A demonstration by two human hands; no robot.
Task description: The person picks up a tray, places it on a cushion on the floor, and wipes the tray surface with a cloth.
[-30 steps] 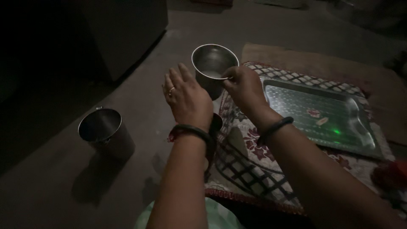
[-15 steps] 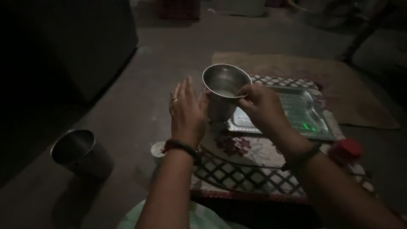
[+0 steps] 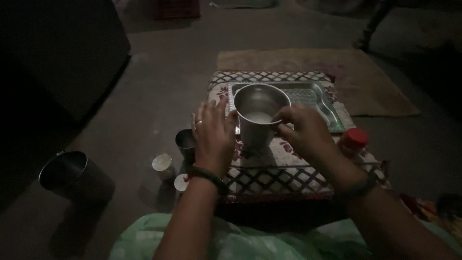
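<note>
Dim room, floor level. Nearest: green cloth [image 3: 226, 240] across the lap. Left of it, a dark metal pot [image 3: 72, 175] stands on the floor [image 3: 144, 96]. Two small pale lids [image 3: 162, 163] and a small dark cup [image 3: 185, 142] lie just left of the mat [image 3: 279, 180], a patterned lattice piece. Left hand [image 3: 214, 137] open, fingers spread, flat against the side of the steel cup [image 3: 260, 113]. Right hand [image 3: 305, 132] pinches the cup's rim. Cup upright above the mat, pale liquid inside. Red-capped jar [image 3: 355, 139] just right of the right hand. Behind the cup, a steel tray [image 3: 317, 96] on the mat; beyond, a brown rug [image 3: 365, 77].
</note>
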